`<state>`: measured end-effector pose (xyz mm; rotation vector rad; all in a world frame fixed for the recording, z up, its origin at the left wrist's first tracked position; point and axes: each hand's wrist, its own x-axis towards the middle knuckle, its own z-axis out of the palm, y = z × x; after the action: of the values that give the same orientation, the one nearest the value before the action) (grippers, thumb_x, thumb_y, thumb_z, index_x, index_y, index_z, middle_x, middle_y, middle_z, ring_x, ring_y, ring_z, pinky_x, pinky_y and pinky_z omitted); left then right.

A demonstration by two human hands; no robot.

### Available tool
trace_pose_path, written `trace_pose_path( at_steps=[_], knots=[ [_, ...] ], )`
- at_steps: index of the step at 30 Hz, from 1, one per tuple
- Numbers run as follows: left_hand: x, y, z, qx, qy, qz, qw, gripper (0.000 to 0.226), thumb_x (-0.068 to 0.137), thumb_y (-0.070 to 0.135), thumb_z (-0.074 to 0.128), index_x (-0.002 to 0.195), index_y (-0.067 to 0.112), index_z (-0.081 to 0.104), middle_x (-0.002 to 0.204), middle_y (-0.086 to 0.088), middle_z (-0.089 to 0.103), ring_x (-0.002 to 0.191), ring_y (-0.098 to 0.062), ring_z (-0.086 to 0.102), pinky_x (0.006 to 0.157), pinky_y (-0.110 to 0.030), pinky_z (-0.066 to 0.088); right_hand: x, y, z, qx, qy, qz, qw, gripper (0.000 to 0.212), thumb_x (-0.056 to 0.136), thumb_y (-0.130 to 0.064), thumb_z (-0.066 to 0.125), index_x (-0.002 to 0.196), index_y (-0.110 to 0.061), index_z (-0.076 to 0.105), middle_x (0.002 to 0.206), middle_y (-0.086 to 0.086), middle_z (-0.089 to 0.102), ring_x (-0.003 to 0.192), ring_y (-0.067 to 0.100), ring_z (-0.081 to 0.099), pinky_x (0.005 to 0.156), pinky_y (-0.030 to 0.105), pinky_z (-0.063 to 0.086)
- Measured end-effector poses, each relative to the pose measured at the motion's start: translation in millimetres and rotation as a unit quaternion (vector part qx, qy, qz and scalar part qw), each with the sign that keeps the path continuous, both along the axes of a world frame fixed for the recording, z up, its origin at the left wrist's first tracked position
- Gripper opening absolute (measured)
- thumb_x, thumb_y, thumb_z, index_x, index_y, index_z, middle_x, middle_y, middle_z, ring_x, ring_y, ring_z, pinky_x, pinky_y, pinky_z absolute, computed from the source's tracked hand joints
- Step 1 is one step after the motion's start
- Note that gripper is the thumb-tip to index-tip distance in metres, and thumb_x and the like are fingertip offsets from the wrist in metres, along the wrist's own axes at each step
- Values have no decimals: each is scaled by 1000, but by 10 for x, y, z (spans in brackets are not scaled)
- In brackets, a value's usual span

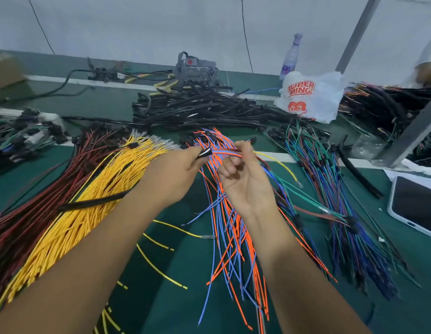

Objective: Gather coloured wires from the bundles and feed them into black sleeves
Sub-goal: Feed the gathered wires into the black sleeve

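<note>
My left hand (172,173) grips a black sleeve (96,202) whose mouth sticks out past the fingers near the centre of the view. My right hand (243,177) pinches a few coloured wires (227,153), orange, blue and a yellow one, with their tips right at the sleeve mouth. Whether the tips are inside the sleeve I cannot tell. Below the hands lies a loose orange and blue wire bundle (233,239). A yellow wire bundle (89,198) and a dark red bundle (38,201) lie on the left. A blue and green bundle (330,189) lies on the right.
A heap of black sleeves (197,107) lies behind the bundles on the green table (185,273). A phone (414,206) sits at the right edge, a white plastic bag (311,95) and a bottle (291,54) farther back. A metal post (412,133) slants at right; a person's arm (426,73) shows beyond.
</note>
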<state>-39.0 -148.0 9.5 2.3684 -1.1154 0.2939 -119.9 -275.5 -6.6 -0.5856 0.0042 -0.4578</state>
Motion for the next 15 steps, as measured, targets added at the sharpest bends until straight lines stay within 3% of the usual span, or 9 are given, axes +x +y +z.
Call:
trace_pose_path(
  at_steps=[4,8,11,15],
  knots=[
    [3,115,-40,-71,114,8,991,28,99,42,40,83,21,50,63,2,47,60,-19,46,54,-33,34,-170,-53,-66,-24,-26,17,999,41,59,-40,86,90,-17,74,70,1,52,60,13,47,60,22,43],
    [53,282,-35,19,60,24,998,32,99,42,40,72,25,39,63,4,46,61,-19,47,51,-32,32,-229,-160,-13,50,78,-55,994,42,81,-52,61,74,-12,71,63,4,47,52,15,40,50,23,32],
    [116,419,-24,139,-2,39,989,30,98,47,38,75,28,41,65,7,47,63,-17,48,51,-31,33,-217,-211,53,-62,182,-113,975,49,100,-42,43,74,-7,66,69,7,58,54,15,46,46,21,38],
    [147,564,-59,182,-16,48,982,31,95,54,37,83,28,50,65,9,52,64,-14,52,52,-29,34,-217,-181,183,-208,231,-127,942,54,100,-40,45,62,-10,69,68,9,70,64,19,63,53,24,53]
  ],
)
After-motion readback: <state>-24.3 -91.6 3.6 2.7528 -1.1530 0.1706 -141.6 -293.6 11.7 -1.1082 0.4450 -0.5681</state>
